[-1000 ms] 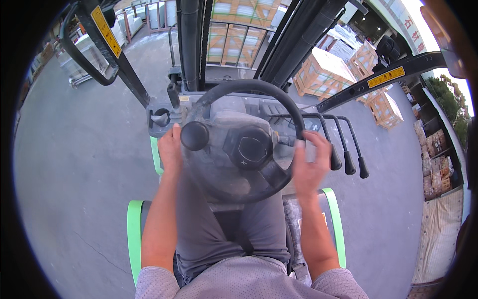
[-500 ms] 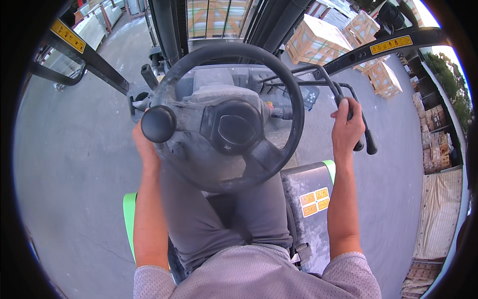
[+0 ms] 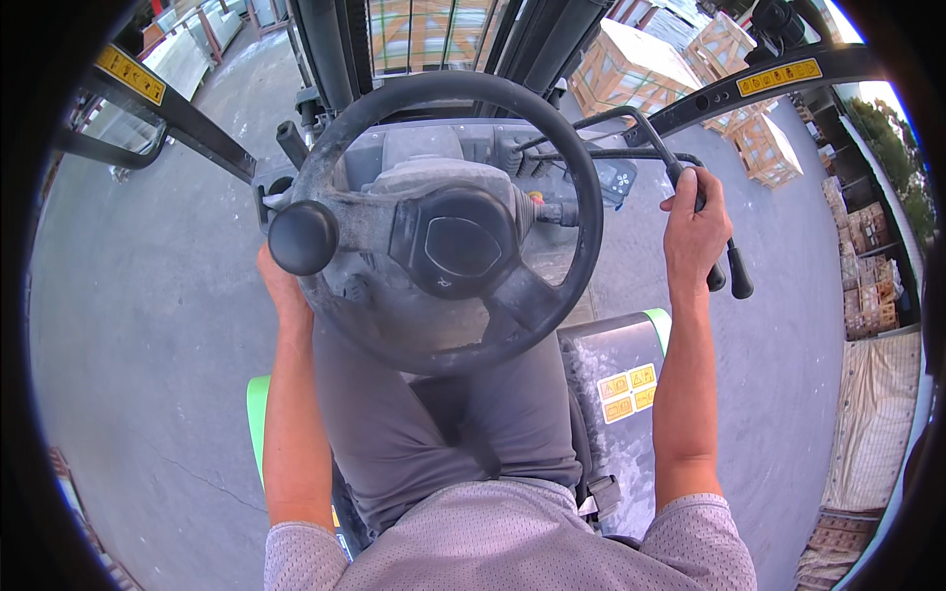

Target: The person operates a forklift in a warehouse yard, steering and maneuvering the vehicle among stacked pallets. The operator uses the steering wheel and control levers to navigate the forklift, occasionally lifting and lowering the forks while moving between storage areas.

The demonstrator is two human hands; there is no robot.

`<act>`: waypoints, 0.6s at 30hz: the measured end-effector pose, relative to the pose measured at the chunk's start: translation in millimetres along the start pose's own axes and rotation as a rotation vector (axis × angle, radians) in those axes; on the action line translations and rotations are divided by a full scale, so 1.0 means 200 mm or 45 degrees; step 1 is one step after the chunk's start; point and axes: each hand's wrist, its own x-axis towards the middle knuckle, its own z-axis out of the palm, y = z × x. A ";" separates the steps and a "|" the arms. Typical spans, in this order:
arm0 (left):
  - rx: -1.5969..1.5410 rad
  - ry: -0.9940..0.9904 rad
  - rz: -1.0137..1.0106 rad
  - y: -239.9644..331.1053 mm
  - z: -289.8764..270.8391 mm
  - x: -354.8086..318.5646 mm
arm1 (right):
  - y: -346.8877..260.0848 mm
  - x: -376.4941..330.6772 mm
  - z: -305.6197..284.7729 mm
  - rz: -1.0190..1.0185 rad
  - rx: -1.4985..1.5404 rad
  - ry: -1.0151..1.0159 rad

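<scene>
Before me is a black steering wheel with pale dust on its spokes and a round black spinner knob on its left side. My left hand is at the wheel's left rim, just below the knob; knob and rim hide its fingers. To the right of the wheel, my right hand wraps round the black grip of a control lever, thumb on top. Beside and below that hand hangs the black grip of another lever.
The vehicle's dark mast stands ahead, with a crate behind its bars. Wooden crates stand front right. Pale slabs lie far left. Stacked goods line the right side. Black posts frame the cab.
The wheel and its knob appear slightly higher and further left in the picture. My right hand, on the same lever, appears slightly up and to the right. My left hand stays by the knob.
</scene>
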 end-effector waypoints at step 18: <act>-0.029 0.016 -0.086 0.07 0.01 0.01 | -0.03 -0.01 0.01 0.052 -0.039 -0.007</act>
